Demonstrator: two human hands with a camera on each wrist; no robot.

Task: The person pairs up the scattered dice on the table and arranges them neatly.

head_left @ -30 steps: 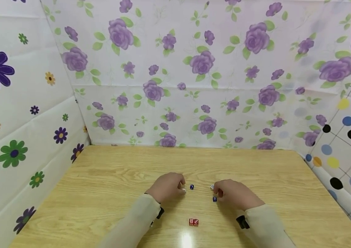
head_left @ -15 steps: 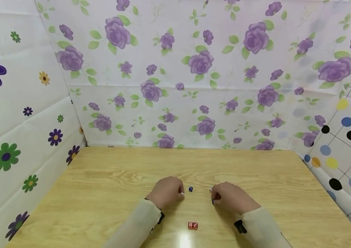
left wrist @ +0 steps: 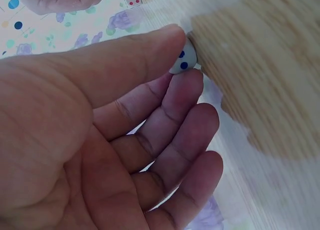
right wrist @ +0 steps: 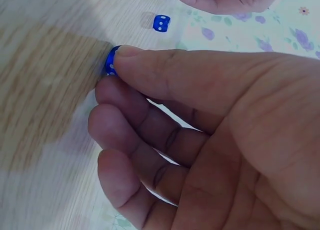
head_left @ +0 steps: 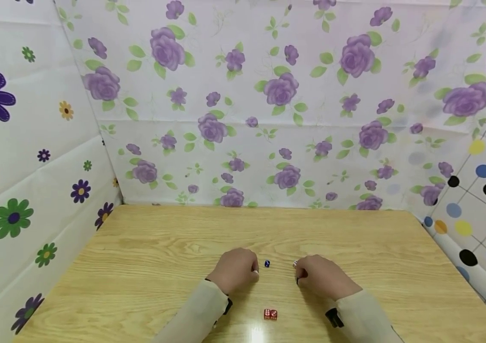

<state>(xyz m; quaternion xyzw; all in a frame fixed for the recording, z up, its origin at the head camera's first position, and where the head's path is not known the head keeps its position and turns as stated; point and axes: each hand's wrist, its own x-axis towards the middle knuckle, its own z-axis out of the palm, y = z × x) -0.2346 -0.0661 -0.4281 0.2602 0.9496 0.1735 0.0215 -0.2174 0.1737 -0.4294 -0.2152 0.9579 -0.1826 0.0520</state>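
Between thumb and fingertips my left hand (head_left: 235, 270) pinches a white die with blue dots (left wrist: 184, 62), partly covered by the thumb. My right hand (head_left: 325, 276) holds a blue die (right wrist: 111, 62) the same way, at the tabletop, the thumb hiding much of it. Just right of the left hand lies another blue die (head_left: 267, 263), also visible in the right wrist view. A second white die (head_left: 295, 263) sits by the right fingertips, partly hidden in the head view; red dots show on this white die (left wrist: 133, 0) in the left wrist view.
Two red dice (head_left: 270, 314) lie side by side nearer me, between the forearms. The wooden table (head_left: 161, 238) is bounded by a flowered cloth (head_left: 208, 162) at the back and patterned cloths on both sides.
The right fingers have closed on the blue die beside them, which lay free a second ago. Around the white die, the left hand's grip has tightened. The other dice stay put.
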